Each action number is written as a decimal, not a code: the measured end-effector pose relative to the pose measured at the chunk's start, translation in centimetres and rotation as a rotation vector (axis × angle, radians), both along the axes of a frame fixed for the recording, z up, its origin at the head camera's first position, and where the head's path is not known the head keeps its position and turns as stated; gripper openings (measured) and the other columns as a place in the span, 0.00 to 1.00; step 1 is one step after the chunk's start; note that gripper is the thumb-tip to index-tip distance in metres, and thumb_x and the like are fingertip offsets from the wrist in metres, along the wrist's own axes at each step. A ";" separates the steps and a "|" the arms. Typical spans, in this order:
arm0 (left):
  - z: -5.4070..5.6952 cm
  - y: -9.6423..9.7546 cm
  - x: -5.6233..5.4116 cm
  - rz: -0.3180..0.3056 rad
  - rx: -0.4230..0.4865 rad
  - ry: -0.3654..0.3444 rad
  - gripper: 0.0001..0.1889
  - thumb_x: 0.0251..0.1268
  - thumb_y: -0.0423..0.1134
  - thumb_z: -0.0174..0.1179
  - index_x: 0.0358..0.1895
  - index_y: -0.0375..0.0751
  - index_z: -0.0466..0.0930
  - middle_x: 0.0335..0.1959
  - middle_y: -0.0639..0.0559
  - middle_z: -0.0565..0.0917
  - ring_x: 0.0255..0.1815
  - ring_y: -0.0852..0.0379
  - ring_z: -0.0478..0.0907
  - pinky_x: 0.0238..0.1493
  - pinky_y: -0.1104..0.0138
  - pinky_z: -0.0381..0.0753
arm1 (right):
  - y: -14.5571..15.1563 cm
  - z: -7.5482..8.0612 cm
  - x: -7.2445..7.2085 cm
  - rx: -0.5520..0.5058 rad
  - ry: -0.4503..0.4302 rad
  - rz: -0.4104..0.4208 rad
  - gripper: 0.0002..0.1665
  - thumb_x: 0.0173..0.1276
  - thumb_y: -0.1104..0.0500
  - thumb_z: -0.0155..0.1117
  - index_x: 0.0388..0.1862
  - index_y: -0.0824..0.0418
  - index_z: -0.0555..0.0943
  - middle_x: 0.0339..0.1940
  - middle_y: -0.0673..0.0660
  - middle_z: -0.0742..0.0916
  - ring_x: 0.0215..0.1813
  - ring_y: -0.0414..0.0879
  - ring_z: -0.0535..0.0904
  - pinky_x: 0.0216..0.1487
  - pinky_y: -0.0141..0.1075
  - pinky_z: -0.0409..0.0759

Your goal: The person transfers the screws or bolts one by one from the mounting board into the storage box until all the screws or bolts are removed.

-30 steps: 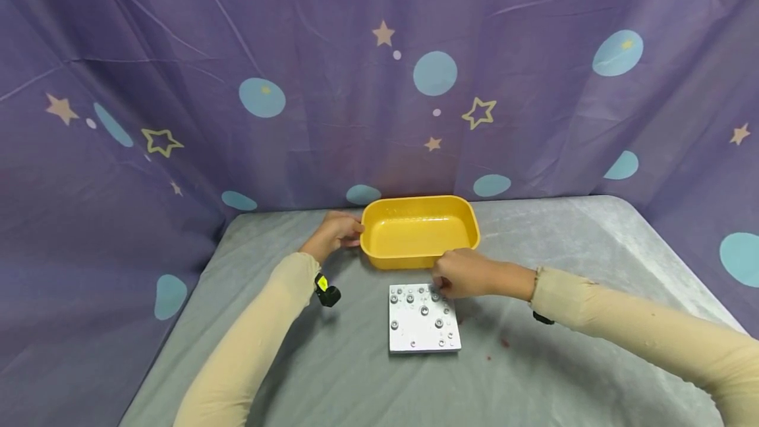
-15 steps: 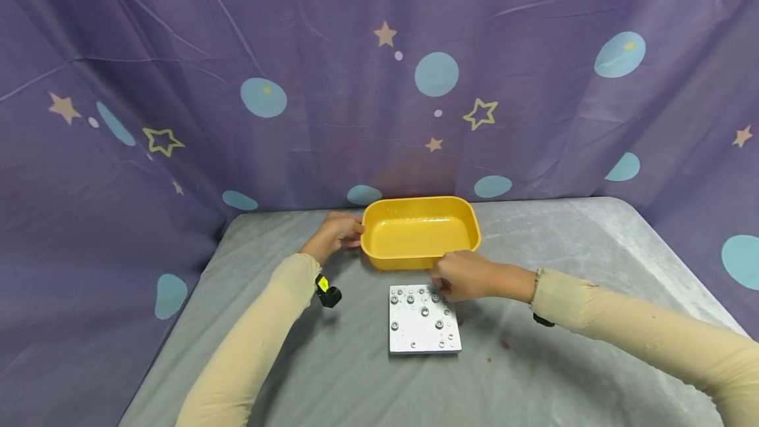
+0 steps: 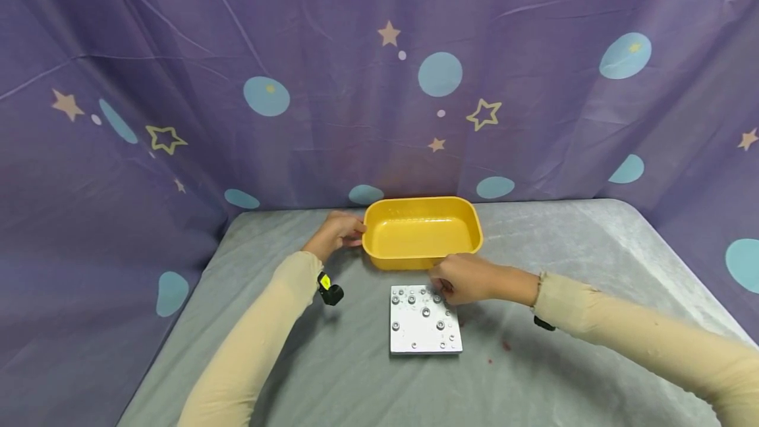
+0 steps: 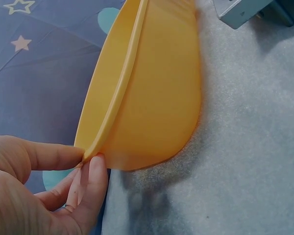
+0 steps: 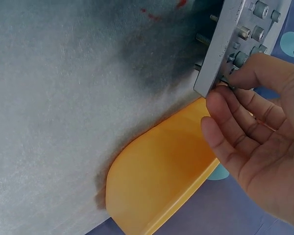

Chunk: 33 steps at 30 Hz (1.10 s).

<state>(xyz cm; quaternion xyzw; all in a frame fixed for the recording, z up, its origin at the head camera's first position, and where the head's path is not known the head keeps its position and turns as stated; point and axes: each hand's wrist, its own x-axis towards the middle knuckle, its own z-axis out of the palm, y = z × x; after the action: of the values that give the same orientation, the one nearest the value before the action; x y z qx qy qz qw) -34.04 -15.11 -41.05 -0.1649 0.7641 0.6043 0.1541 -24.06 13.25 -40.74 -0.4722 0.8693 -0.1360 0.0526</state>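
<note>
Grey cloth (image 3: 332, 381) spreads across the tabletop here, lightly rumpled, with a few small red marks (image 3: 506, 345) to the right. Beyond the far edge hangs a purple curtain (image 3: 332, 51), printed with blue ovals, orange stars and yellow star outlines.

And here's the silver metal plate (image 3: 412, 335), mid-table, just on the near side of the tray: squarish, bright, its top studded with socket-head screws (image 3: 440, 325) of different sizes. Over at the right wrist camera, 3 threaded screw ends (image 5: 203, 39) jut out below it! The right hand (image 3: 465, 277) is at the plate's far right corner, thumb and forefinger pinching a small dark piece (image 5: 226, 83), too hidden to identify, remaining fingers loosely curled.

Farther out, the yellow tray (image 3: 409, 263) stands upright, round-cornered, light glinting off its glossy floor. Its left rim is grasped between the fingertips of the left hand (image 3: 339, 232).
</note>
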 end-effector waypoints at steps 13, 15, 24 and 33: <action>0.3 0.1 0.1 0.011 0.000 -0.016 0.18 0.63 0.22 0.62 0.58 0.27 0.82 0.30 0.49 0.84 0.23 0.60 0.80 0.28 0.71 0.87 | 0.3 -0.1 -0.1 -0.058 -0.038 0.003 0.11 0.54 0.67 0.73 0.25 0.55 0.79 0.21 0.44 0.77 0.24 0.31 0.67 0.25 0.24 0.65; 0.2 0.1 0.1 0.008 -0.009 -0.020 0.18 0.64 0.22 0.62 0.58 0.28 0.82 0.29 0.50 0.83 0.24 0.60 0.80 0.30 0.71 0.88 | 0.2 -0.1 0.0 -0.061 -0.045 0.000 0.11 0.54 0.68 0.73 0.26 0.56 0.79 0.21 0.44 0.77 0.24 0.31 0.67 0.25 0.24 0.65; 0.1 -0.1 0.2 0.013 -0.017 -0.030 0.17 0.65 0.24 0.62 0.58 0.29 0.82 0.36 0.47 0.84 0.26 0.59 0.80 0.33 0.70 0.88 | 0.1 -0.2 0.0 -0.062 -0.058 -0.012 0.12 0.53 0.67 0.72 0.24 0.54 0.77 0.20 0.42 0.75 0.24 0.31 0.66 0.24 0.24 0.64; 0.0 -0.2 0.1 0.007 -0.013 -0.031 0.18 0.65 0.25 0.64 0.58 0.31 0.83 0.37 0.48 0.85 0.27 0.59 0.82 0.31 0.70 0.88 | 0.0 -0.4 -0.2 -0.065 -0.063 -0.017 0.13 0.52 0.68 0.72 0.23 0.54 0.76 0.20 0.42 0.76 0.24 0.31 0.67 0.24 0.24 0.66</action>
<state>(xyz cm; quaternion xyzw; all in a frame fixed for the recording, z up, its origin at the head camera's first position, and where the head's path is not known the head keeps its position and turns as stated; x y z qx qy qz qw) -33.96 -15.32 -41.07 -0.1779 0.7650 0.5972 0.1626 -24.23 13.29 -41.14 -0.4616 0.8665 -0.1795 0.0632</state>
